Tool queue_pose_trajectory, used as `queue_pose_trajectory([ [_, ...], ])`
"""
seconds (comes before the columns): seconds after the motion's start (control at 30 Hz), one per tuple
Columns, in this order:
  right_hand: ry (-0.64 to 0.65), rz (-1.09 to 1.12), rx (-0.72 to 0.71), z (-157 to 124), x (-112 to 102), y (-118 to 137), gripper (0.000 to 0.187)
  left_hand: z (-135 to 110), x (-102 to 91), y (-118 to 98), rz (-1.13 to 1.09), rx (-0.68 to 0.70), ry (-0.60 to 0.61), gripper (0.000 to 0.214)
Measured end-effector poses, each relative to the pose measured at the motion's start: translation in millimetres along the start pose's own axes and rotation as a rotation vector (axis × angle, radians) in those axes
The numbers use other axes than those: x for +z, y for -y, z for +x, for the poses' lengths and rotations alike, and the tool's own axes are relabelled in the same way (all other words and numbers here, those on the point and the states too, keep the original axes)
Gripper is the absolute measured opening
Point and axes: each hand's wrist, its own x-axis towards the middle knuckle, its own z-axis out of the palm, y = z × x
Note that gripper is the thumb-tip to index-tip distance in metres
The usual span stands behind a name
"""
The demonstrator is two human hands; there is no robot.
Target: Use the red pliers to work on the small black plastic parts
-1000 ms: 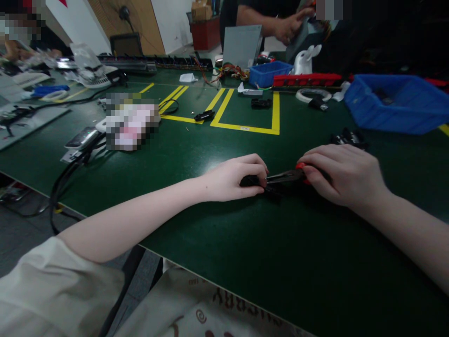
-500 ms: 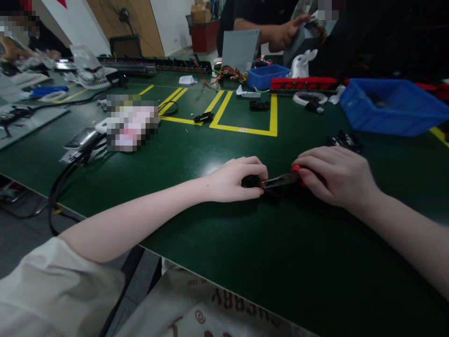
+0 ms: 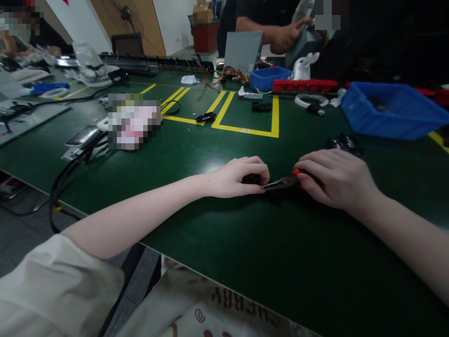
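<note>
Inside the near edge of the table (image 3: 224, 243), your left hand (image 3: 235, 178) clamps its fingers on a black part (image 3: 251, 179), likely steadying it for the pliers (image 3: 283, 182) your right hand (image 3: 338, 178) grips between its fingers.

Pliers (image 3: 282, 183) lie between the hands (image 3: 338, 178), mid-frame; on the table (image 3: 210, 238), a bin (image 3: 393, 119) stands upper right, a second bin (image 3: 268, 79) upper centre.

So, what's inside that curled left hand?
In the left hand, part of a black piece shows; the hand itself covers the rest, so its full shape is hidden.
</note>
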Motion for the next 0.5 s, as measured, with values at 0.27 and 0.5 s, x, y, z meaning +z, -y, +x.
queue_pose_trajectory([
  [0.27,0.018,0.002,-0.004,1.1,0.2,0.6,0.024,0.0,0.4,2.3,-0.015,0.002,-0.008,0.011],
  [0.5,-0.010,0.053,0.043,1.0,-0.8,0.2,0.025,-1.9,2.1,2.1,-0.036,-0.008,-0.061,0.019],
])
